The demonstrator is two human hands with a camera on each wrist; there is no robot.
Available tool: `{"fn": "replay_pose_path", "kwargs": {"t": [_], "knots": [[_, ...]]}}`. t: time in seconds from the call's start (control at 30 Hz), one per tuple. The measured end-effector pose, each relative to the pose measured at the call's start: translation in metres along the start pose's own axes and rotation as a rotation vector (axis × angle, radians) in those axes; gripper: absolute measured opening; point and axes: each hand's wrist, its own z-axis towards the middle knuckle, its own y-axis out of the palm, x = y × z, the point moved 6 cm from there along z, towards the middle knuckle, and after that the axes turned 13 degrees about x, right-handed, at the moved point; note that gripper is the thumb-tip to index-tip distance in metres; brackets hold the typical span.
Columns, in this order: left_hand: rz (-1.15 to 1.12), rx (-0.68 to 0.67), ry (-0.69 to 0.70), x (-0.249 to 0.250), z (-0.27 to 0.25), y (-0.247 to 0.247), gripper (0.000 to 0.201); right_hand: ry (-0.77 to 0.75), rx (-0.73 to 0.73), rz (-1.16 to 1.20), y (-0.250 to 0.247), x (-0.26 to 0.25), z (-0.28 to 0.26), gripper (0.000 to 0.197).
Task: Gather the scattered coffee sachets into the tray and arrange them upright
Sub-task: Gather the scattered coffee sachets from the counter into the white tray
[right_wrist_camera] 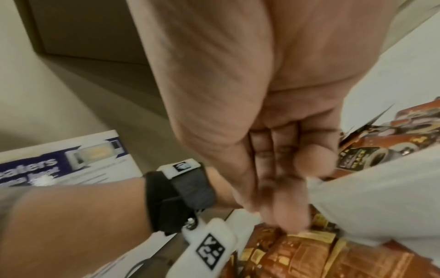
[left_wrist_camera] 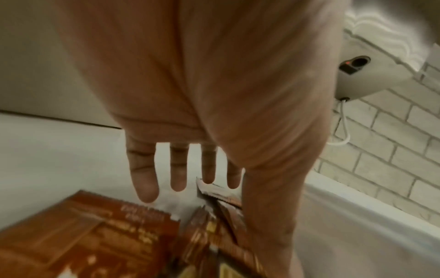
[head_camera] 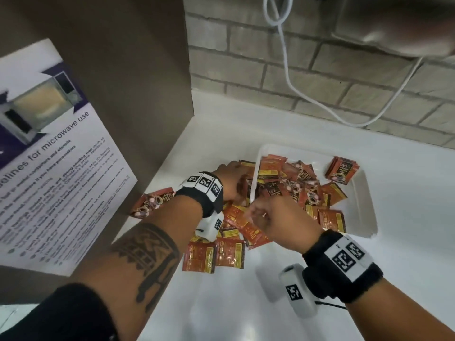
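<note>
White desk (head_camera: 246,303) carries tray (head_camera: 364,200), part-filled with flat-lying sachets (head_camera: 290,183); more lie loose beside its left rim. Left hand (head_camera: 229,178) spread flat over these, gripping nothing. Right hand (head_camera: 273,215) curled; hold uncertain. Sachets judged light, limp, slick: pinch edges

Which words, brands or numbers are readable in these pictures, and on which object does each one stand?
"for microwave use": notice on the side panel, head view; its heading starts cut off.
"eaters": same notice, right wrist view, partly cut off.
"BLACK": a sachet in the tray.
Small print on the notice: too blurred.
Brand name on the sachets: too blurred.
Wristband markers: patterns only, no words.
</note>
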Motion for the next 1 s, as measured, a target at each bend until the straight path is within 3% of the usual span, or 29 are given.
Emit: {"fn": "replay_pose_path", "kwargs": {"t": [0.07,0.13,0.23,0.3,0.47,0.53,0.67,0.73,0.87,0.93,1.0], "knots": [[0.013,0.005,0.006,0.000,0.000,0.008,0.105,-0.041,-0.100,-0.094,0.014,-0.006,-0.011,0.021],[0.055,0.004,0.023,-0.001,0.001,0.010,0.090,-0.037,-0.193,-0.268,0.028,-0.005,-0.023,0.023],[0.079,0.027,0.008,-0.002,0.003,-0.006,0.059,0.095,-0.302,-0.415,0.046,0.010,-0.040,0.053],[0.121,0.045,-0.003,0.000,0.006,-0.020,0.043,0.121,-0.295,-0.426,0.056,0.016,-0.044,0.063],[0.090,0.066,-0.024,0.007,0.012,-0.019,0.027,0.009,-0.159,-0.321,0.077,0.012,-0.032,0.061],[0.057,0.088,-0.068,0.004,0.014,-0.012,0.027,-0.007,-0.122,-0.278,0.079,0.011,-0.028,0.050],[-0.047,0.088,-0.106,-0.003,0.018,-0.007,0.055,0.017,0.049,-0.279,0.064,0.010,-0.026,0.020],[-0.058,0.048,-0.104,-0.008,0.020,-0.007,0.065,0.038,0.112,-0.328,0.056,0.008,-0.027,0.015],[0.008,0.032,-0.105,-0.017,0.017,-0.017,0.060,0.109,0.042,-0.405,0.061,0.001,-0.027,0.037],[0.039,0.037,-0.101,-0.020,0.014,-0.025,0.048,0.132,-0.007,-0.441,0.070,-0.001,-0.028,0.048],[0.047,0.059,-0.101,-0.023,0.009,-0.037,0.031,0.127,-0.011,-0.445,0.077,-0.003,-0.028,0.045]]}}
